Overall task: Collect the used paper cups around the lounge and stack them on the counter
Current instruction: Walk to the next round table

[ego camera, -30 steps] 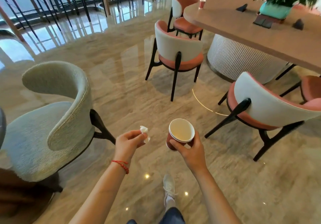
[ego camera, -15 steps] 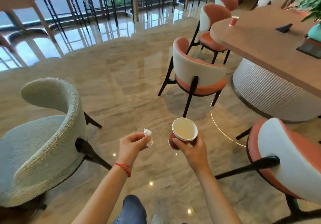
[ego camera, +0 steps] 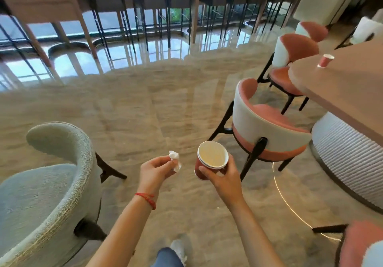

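Observation:
My right hand (ego camera: 222, 175) grips a stack of red paper cups (ego camera: 210, 159) with cream insides, tilted so the open mouth faces me; two rims show, nested. My left hand (ego camera: 154, 171) pinches a small crumpled white tissue (ego camera: 174, 159) between thumb and fingertips, just left of the cups. Another red paper cup (ego camera: 325, 60) stands upright near the end of the long wooden table (ego camera: 350, 84) at the right.
A pale green armchair (ego camera: 47, 186) sits close on my left. Pink-and-white dining chairs (ego camera: 267, 128) line the table's near side, another (ego camera: 360, 246) at the lower right. The table's ribbed white base (ego camera: 350, 157) rests on polished marble floor. Dark stool legs stand along the window wall.
The view has swung left and I have stepped forward; the table and chairs slid to the right. Both hands keep the same grip on the tissue and the cups.

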`<action>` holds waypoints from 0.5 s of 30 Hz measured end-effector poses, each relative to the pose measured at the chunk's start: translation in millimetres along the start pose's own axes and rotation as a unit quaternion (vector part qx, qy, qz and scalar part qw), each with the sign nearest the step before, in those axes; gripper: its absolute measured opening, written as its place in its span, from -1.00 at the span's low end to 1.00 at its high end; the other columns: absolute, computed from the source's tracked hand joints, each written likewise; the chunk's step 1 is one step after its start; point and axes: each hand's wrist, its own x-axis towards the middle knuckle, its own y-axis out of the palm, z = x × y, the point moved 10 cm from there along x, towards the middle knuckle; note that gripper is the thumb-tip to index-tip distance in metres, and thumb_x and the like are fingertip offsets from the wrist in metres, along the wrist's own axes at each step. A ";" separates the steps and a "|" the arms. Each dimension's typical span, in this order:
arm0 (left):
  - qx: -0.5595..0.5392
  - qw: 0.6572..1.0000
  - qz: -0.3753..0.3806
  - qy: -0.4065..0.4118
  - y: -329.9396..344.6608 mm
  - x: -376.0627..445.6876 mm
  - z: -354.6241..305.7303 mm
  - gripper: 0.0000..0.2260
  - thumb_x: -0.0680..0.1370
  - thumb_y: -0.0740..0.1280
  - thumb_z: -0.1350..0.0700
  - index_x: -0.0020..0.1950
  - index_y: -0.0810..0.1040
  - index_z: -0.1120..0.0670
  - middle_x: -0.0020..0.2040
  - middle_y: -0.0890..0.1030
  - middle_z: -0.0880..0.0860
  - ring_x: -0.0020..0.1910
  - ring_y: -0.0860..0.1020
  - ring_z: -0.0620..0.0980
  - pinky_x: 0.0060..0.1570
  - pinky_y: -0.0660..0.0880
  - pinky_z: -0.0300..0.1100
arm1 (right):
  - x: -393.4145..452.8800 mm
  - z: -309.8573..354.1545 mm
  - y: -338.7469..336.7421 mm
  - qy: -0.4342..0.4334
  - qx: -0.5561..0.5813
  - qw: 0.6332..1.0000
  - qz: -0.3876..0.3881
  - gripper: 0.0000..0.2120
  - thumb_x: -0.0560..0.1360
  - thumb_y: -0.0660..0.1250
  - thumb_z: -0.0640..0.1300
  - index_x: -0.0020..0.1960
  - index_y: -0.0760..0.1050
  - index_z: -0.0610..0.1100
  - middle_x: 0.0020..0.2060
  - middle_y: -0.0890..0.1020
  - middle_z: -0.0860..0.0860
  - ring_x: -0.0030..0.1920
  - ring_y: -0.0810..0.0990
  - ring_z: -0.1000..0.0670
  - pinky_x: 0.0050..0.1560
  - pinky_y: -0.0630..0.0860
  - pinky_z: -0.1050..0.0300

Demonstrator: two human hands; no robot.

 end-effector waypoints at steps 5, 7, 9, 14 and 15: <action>-0.015 0.999 -0.035 0.011 -1.9 76.9 -33.1 -0.91 0.40 0.42 0.33 -0.21 0.66 0.16 -0.41 0.66 -0.04 -0.36 0.61 -0.17 -0.33 0.54 -0.35 | 86.7 17.9 37.8 -0.011 0.006 0.999 0.043 -0.47 0.26 0.58 -0.20 0.08 0.42 0.14 0.00 0.59 0.20 -0.03 0.56 0.32 -0.16 0.46 0.48; -0.024 0.998 -0.054 0.010 -5.0 99.0 -39.3 -0.93 0.41 0.41 0.33 -0.19 0.64 0.19 -0.42 0.65 -0.05 -0.38 0.60 -0.18 -0.34 0.54 -0.35 | 113.2 19.2 51.7 -0.003 0.010 0.998 0.063 -0.47 0.26 0.58 -0.21 0.09 0.42 0.12 0.02 0.60 0.16 -0.02 0.56 0.30 -0.15 0.47 0.47; -0.032 0.997 -0.068 0.012 -6.3 121.2 -46.4 -0.93 0.41 0.41 0.33 -0.18 0.65 0.19 -0.41 0.65 -0.04 -0.37 0.61 -0.17 -0.34 0.53 -0.35 | 140.5 20.2 66.2 -0.002 0.008 0.996 0.083 -0.47 0.26 0.58 -0.23 0.08 0.43 0.12 -0.02 0.61 0.20 -0.05 0.56 0.33 -0.19 0.46 0.49; -0.050 0.992 -0.114 0.018 -10.8 186.1 -65.3 -0.92 0.39 0.43 0.31 -0.20 0.66 0.16 -0.37 0.68 -0.02 -0.33 0.64 -0.15 -0.34 0.53 -0.35 | 217.3 24.3 104.4 -0.007 0.002 0.991 0.130 -0.47 0.25 0.58 -0.21 0.06 0.41 0.16 -0.08 0.61 0.26 -0.04 0.56 0.36 -0.14 0.46 0.48; -0.050 0.991 -0.118 0.022 -10.1 200.2 -69.0 -0.93 0.39 0.44 0.31 -0.19 0.66 0.16 -0.37 0.68 -0.02 -0.33 0.64 -0.14 -0.34 0.53 -0.35 | 234.1 24.6 111.7 -0.011 0.002 0.990 0.140 -0.46 0.25 0.58 -0.22 0.06 0.42 0.16 -0.09 0.63 0.28 -0.04 0.56 0.35 -0.12 0.46 0.47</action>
